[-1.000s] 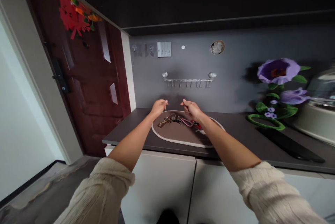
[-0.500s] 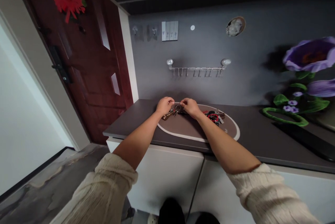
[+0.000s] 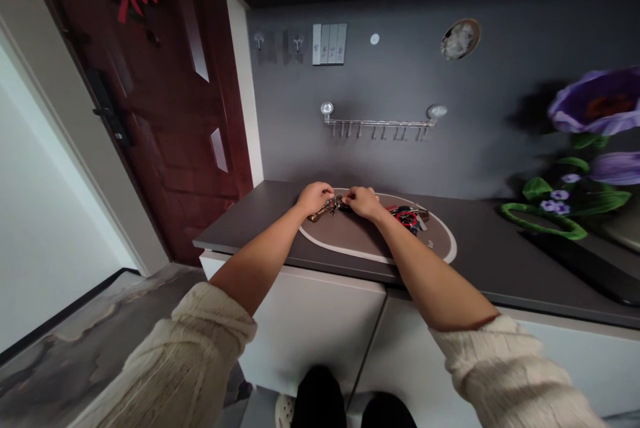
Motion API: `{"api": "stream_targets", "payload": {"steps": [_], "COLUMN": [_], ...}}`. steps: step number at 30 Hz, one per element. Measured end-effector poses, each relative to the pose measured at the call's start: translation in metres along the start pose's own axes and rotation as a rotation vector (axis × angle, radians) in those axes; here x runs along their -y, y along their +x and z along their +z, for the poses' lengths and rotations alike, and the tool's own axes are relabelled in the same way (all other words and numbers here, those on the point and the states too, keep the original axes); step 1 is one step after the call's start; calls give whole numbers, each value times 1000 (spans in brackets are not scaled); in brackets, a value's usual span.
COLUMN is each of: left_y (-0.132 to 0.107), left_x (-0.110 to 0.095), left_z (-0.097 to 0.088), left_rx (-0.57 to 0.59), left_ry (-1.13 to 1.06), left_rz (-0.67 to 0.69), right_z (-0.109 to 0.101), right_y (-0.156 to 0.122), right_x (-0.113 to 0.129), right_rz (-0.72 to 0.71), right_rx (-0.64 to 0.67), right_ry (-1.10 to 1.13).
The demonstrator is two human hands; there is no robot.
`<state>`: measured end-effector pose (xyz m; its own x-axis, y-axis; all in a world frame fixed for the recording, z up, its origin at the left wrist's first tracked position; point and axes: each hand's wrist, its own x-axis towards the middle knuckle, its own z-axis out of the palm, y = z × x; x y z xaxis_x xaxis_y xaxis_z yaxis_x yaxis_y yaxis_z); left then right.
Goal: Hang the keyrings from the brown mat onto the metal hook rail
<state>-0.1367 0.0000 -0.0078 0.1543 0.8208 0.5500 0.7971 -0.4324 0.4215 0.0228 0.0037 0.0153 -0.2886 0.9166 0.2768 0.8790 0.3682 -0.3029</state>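
Observation:
Above the far edge of a brown oval mat point(image 3: 345, 238) with a pale rim, my two hands are close together with a bunch of keys point(image 3: 333, 209) between them. My left hand point(image 3: 314, 197) has its fingers bent in a pinch at the left of the bunch. From the other side my right hand point(image 3: 363, 203) pinches at the key ring, its fingertips partly hiding it. A brownish piece lies under my left fingers. To the right of my right wrist, a second heap of keys point(image 3: 408, 218) with a red loop rests on the mat.
A clear hook rail point(image 3: 380, 123) is fixed to the grey wall behind the dark counter point(image 3: 480, 248). Purple artificial flowers point(image 3: 597, 105) and a long black object point(image 3: 583, 268) occupy the right side. A dark red door point(image 3: 175, 115) is at left; white cabinet doors point(image 3: 300, 321) are below.
My right fingertips have come nearer to my left hand and onto the key ring, which showed openly between the hands before. The camera view has shifted slightly.

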Motion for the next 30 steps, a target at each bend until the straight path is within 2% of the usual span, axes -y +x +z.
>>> {"api": "stream_targets", "payload": {"steps": [10, 15, 21, 25, 30], "left_y": [-1, 1, 0, -2, -2], "left_x": [-6, -8, -13, -19, -21], "left_z": [-3, -5, -6, -8, -8], "left_rx": [-2, -57, -48, -18, -40], "left_ry": [-123, -210, -510, -793, -946], "left_rz": [26, -10, -72, -159, -221], "right_z": [7, 8, 7, 11, 16], "right_y": [7, 10, 10, 13, 15], "right_x": [-5, -5, -4, -5, -3], "right_rz": [-199, -271, -303, -266, -204], "right_rx": [-141, -211, -272, -250, -82], "right_ry": [212, 343, 562, 748, 1109]}}
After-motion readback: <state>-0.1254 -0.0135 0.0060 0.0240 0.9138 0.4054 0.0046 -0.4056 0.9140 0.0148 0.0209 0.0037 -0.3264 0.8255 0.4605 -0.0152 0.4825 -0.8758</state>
